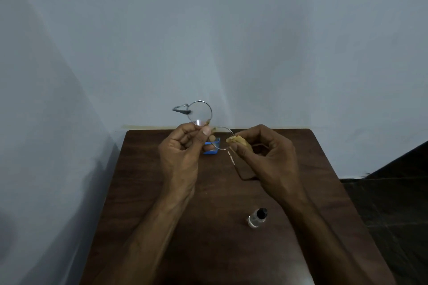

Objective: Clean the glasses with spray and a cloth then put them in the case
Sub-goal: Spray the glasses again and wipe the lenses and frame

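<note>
A: Head view shows us holding the round, thin-wire-framed clear glasses up above the dark brown wooden tabletop. Our left hand has its fingers pinching the frame near the bridge, at the lower rim of the raised lens.

B: And our right hand has its fingers pressed together on the small crumpled tan cloth, which touches the edge of the lower lens. We judge the wiping step is in hand.

A: To do it well, we should keep our left grip on the metal, not the glass, so we leave no fresh marks. The cloth should wrap both faces of the lens and move in small circles with light pressure; that wire frame looks easy to bend.

B: The small clear glass spray bottle with the black cap stands upright on the tabletop near us, well apart from our hands. We cannot tell whether the lenses are wet.

A: A small blue box-like thing lies beyond our hands, mostly hidden. We cannot tell whether it is the case.
</note>
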